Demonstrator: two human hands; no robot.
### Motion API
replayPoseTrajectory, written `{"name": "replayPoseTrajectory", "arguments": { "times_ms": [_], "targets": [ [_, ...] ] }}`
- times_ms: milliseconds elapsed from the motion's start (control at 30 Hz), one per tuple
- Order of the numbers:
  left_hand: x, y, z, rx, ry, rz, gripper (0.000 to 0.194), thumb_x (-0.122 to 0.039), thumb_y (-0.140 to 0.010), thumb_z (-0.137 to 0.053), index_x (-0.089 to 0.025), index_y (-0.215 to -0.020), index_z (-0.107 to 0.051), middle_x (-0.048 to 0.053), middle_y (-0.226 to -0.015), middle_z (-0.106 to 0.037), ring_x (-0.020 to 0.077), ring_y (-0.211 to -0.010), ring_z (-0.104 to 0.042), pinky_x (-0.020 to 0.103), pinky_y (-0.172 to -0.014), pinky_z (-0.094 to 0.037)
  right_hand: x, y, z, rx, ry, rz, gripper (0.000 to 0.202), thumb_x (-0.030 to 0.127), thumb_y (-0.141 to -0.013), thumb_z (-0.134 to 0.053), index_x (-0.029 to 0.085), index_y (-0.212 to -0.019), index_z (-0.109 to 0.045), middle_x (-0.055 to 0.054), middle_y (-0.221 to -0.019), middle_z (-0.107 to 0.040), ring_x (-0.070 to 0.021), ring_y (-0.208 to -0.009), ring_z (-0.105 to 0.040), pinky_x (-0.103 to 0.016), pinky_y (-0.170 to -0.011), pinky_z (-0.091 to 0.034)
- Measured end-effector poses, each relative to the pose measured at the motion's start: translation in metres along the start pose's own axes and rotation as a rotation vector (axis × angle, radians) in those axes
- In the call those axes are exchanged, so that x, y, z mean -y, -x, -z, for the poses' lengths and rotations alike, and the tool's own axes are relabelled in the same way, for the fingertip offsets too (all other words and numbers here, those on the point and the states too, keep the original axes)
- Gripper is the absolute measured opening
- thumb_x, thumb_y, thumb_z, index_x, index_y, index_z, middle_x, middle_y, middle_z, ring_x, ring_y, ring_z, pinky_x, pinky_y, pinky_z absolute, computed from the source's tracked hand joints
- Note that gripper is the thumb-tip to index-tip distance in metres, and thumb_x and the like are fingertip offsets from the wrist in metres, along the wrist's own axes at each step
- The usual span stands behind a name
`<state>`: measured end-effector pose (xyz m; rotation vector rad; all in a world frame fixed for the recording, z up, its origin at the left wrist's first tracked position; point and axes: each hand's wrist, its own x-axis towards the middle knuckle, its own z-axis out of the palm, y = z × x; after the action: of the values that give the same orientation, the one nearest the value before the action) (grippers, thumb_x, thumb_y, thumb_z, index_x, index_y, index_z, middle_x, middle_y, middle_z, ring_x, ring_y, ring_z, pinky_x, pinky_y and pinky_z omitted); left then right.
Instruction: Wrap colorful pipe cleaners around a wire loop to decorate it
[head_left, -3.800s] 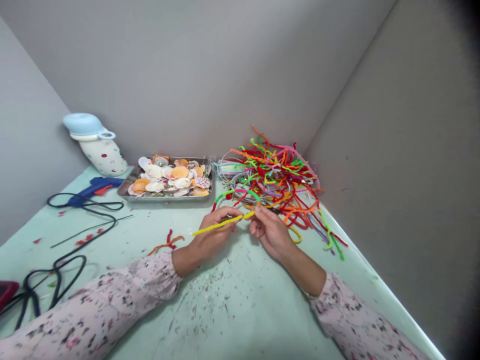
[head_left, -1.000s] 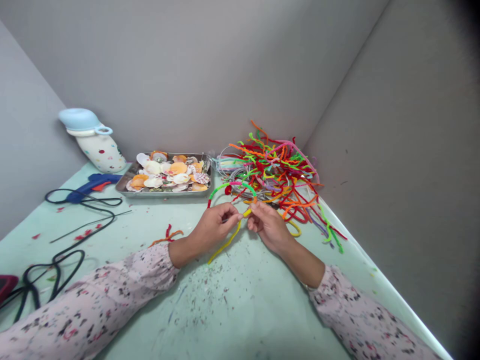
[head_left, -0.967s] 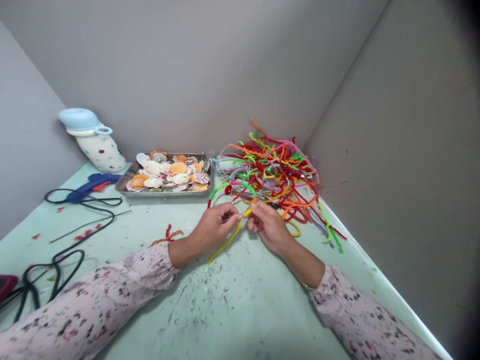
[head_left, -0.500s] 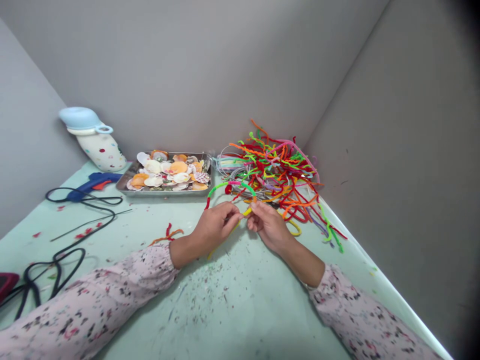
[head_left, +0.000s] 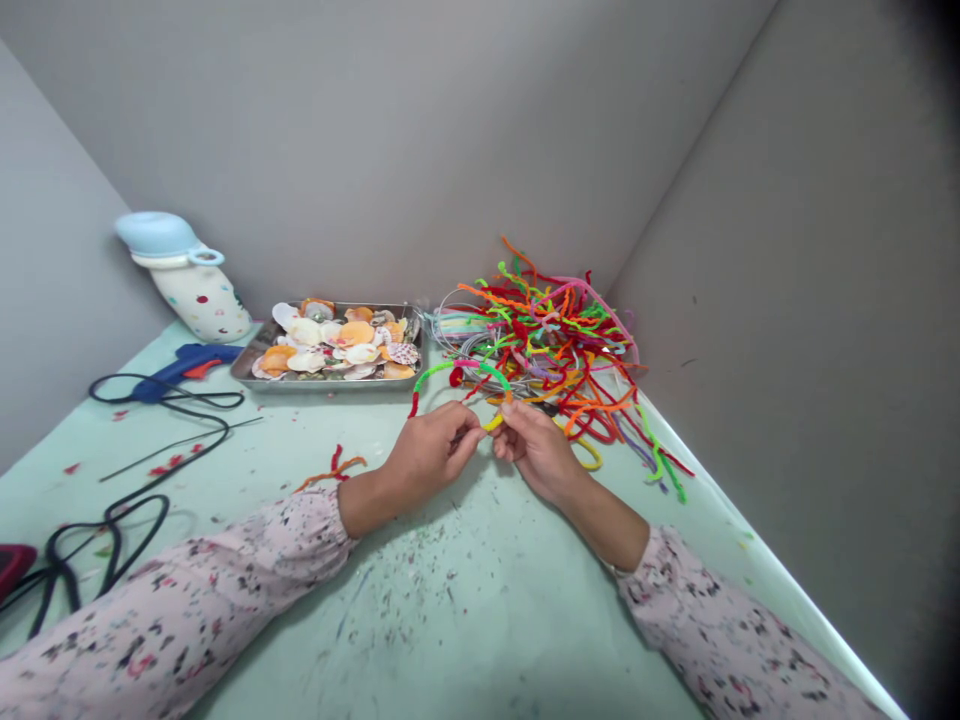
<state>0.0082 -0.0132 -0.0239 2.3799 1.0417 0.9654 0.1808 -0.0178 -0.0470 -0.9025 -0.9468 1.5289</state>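
Note:
A thin hoop [head_left: 452,366] wrapped in green, pink, red and orange pipe cleaner arches above my hands at mid-table. My left hand [head_left: 430,452] is closed, thumb against fingers, at the end of a yellow pipe cleaner [head_left: 493,423]. Close beside it on the right, my right hand [head_left: 536,447] pinches the hoop where orange meets yellow. The fingers hide part of the hoop's lower side. Behind my right hand spreads a tangled pile of colourful pipe cleaners [head_left: 562,320].
A metal tray [head_left: 330,385] of seashells stands at the back, left of the pile. Farther left are a blue glue gun [head_left: 176,370], a dotted bottle [head_left: 196,295] and a looped black cable [head_left: 124,515]. Orange and red scraps [head_left: 334,468] lie near my left wrist.
The yellow tail that showed below my left hand is no longer visible. Both hands keep nearly the same place on the hoop.

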Motion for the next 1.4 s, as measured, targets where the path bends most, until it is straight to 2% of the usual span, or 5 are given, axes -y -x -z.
{"name": "replayPoseTrajectory", "arguments": {
  "times_ms": [333, 633, 967, 1200, 1400],
  "targets": [
    [-0.0005, 0.0009, 0.0002, -0.018, 0.028, -0.012, 0.011, -0.023, -0.087, -0.048, -0.016, -0.082, -0.054, 0.001, -0.075, -0.056, 0.0104, -0.063, -0.047, 0.022, -0.056, -0.036, 0.0004, 0.0002, -0.0004, -0.004, -0.023, 0.010, 0.026, 0.041, -0.077, -0.065, 0.017, -0.075, -0.057, 0.001, -0.064, -0.062, -0.0064, -0.047, -0.055, -0.016, -0.040, -0.035],
    [0.0022, 0.0013, -0.0020, -0.049, -0.070, -0.091, 0.009, -0.023, -0.087, -0.048, -0.017, -0.081, -0.053, 0.000, -0.071, -0.053, 0.0092, -0.058, -0.045, 0.022, -0.054, -0.034, 0.0007, 0.0002, -0.0009, 0.012, -0.009, 0.000, 0.027, 0.042, -0.076, -0.066, 0.017, -0.075, -0.057, 0.001, -0.062, -0.061, -0.0067, -0.047, -0.055, -0.016, -0.041, -0.035],
    [0.0021, 0.0015, -0.0004, -0.035, -0.053, -0.089, 0.008, -0.021, -0.087, -0.048, -0.017, -0.084, -0.054, 0.001, -0.076, -0.056, 0.0098, -0.061, -0.048, 0.022, -0.056, -0.036, -0.0012, -0.0014, 0.0010, -0.002, -0.037, -0.002, 0.027, 0.042, -0.077, -0.066, 0.017, -0.075, -0.055, 0.002, -0.064, -0.061, -0.0063, -0.047, -0.055, -0.016, -0.041, -0.035],
    [0.0040, 0.0020, -0.0040, -0.075, -0.130, -0.135, 0.010, -0.022, -0.086, -0.048, -0.017, -0.079, -0.053, 0.000, -0.071, -0.054, 0.0102, -0.061, -0.049, 0.022, -0.056, -0.036, 0.0007, -0.0004, 0.0001, 0.020, -0.014, -0.010, 0.028, 0.044, -0.076, -0.066, 0.018, -0.075, -0.056, 0.003, -0.061, -0.058, -0.0069, -0.047, -0.055, -0.017, -0.040, -0.035],
    [0.0045, 0.0019, -0.0022, -0.070, -0.113, -0.162, 0.009, -0.022, -0.087, -0.048, -0.017, -0.083, -0.055, 0.002, -0.075, -0.057, 0.0105, -0.064, -0.051, 0.022, -0.057, -0.037, 0.0005, -0.0006, 0.0004, 0.000, -0.036, -0.013, 0.029, 0.044, -0.074, -0.068, 0.018, -0.075, -0.055, 0.003, -0.061, -0.058, -0.0073, -0.047, -0.055, -0.018, -0.040, -0.035]
  ]
}}
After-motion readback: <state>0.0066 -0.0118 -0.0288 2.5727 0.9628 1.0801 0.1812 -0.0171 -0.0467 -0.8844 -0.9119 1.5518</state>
